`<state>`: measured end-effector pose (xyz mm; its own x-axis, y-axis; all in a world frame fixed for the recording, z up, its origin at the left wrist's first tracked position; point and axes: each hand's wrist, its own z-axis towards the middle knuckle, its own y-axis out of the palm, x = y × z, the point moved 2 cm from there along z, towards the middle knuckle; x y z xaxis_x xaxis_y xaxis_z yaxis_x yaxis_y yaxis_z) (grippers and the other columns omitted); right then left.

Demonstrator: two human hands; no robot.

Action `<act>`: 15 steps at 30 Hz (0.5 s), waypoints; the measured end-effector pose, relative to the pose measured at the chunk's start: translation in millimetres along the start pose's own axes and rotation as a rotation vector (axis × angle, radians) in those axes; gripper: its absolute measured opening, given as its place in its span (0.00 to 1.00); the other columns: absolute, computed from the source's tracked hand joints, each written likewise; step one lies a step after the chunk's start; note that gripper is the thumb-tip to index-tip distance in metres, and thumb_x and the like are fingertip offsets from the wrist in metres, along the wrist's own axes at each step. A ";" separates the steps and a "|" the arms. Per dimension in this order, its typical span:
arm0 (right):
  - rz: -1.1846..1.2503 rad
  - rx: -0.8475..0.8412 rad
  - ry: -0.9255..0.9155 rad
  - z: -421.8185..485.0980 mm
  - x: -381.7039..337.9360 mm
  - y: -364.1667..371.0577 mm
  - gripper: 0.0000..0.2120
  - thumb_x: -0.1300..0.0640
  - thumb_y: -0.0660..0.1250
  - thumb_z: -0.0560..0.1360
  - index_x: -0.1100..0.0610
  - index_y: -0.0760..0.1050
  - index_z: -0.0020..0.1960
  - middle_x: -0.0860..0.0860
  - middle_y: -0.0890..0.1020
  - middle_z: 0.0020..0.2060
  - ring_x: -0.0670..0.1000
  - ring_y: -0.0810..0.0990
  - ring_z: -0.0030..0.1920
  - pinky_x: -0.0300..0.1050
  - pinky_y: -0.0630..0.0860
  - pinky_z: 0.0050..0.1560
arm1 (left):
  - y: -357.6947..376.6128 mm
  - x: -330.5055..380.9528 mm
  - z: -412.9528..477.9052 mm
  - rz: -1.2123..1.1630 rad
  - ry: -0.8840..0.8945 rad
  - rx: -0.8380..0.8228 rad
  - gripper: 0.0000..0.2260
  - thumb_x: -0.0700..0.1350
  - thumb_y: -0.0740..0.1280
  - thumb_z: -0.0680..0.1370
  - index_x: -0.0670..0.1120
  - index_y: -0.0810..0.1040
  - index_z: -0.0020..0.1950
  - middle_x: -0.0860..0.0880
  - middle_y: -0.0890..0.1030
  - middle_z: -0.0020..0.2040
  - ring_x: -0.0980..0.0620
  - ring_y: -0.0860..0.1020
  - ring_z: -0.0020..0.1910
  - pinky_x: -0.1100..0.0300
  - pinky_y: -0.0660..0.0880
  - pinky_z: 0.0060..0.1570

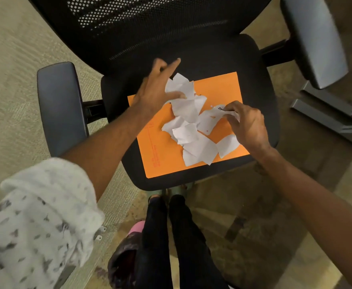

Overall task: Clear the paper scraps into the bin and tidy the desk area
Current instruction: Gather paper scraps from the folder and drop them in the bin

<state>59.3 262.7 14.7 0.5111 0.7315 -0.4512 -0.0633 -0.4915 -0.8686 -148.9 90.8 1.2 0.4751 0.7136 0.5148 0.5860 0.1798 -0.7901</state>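
Several torn white paper scraps (189,130) lie in a loose pile on an orange envelope (162,151), which rests flat on the seat of a black office chair (256,84). My left hand (156,88) is over the pile's far left edge, fingers spread, thumb touching the top scrap (180,85). My right hand (248,124) is at the pile's right side, its fingers pinched on a scrap with black print (212,116).
The chair's mesh back (150,21) rises behind the seat, with armrests at left (60,105) and right (314,38). Carpet surrounds the chair. My legs (177,243) stand in front of the seat. A dark bag with something pink (127,253) sits by my feet.
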 end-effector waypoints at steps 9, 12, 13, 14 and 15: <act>0.142 0.104 0.018 -0.5 10.8 1.4 0.12 0.57 0.70 0.79 0.54 0.73 0.61 0.50 0.85 0.51 0.53 0.84 0.44 0.40 0.75 0.41 | 22.4 -7.8 33.7 0.061 0.021 -0.174 0.23 0.50 0.75 0.75 0.51 0.77 0.69 0.46 0.74 0.66 0.45 0.74 0.65 0.52 0.71 0.64; 0.168 0.133 0.052 -0.7 14.5 -1.9 0.19 0.58 0.69 0.80 0.51 0.71 0.69 0.51 0.86 0.53 0.52 0.85 0.48 0.45 0.80 0.47 | 21.6 -10.7 31.3 -0.086 0.004 -0.014 0.18 0.51 0.73 0.76 0.49 0.81 0.65 0.47 0.80 0.61 0.48 0.78 0.60 0.54 0.75 0.60; 0.173 0.146 0.061 -0.6 16.0 -3.3 0.19 0.58 0.69 0.80 0.50 0.72 0.70 0.50 0.86 0.54 0.52 0.85 0.50 0.47 0.81 0.50 | 20.0 -11.0 29.8 -0.113 0.013 0.026 0.17 0.51 0.72 0.77 0.49 0.81 0.65 0.47 0.81 0.61 0.50 0.79 0.59 0.58 0.74 0.58; 0.182 0.165 0.063 -0.4 16.8 -5.2 0.18 0.59 0.69 0.80 0.51 0.75 0.69 0.50 0.86 0.55 0.51 0.84 0.53 0.47 0.81 0.53 | 18.0 -11.6 28.5 -0.127 0.024 0.061 0.17 0.51 0.71 0.78 0.49 0.81 0.66 0.48 0.81 0.61 0.51 0.79 0.59 0.62 0.73 0.56; 0.197 0.184 0.056 -0.4 18.4 -6.3 0.16 0.59 0.69 0.79 0.52 0.78 0.66 0.49 0.85 0.56 0.50 0.84 0.54 0.45 0.81 0.55 | 14.7 -10.7 26.2 -0.139 0.028 0.093 0.16 0.50 0.69 0.80 0.49 0.80 0.67 0.48 0.81 0.61 0.53 0.79 0.58 0.66 0.72 0.54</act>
<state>69.5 279.1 12.0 0.5196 0.6009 -0.6074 -0.3184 -0.5235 -0.7903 -162.6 103.5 -24.6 0.4128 0.6587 0.6290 0.5848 0.3378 -0.7375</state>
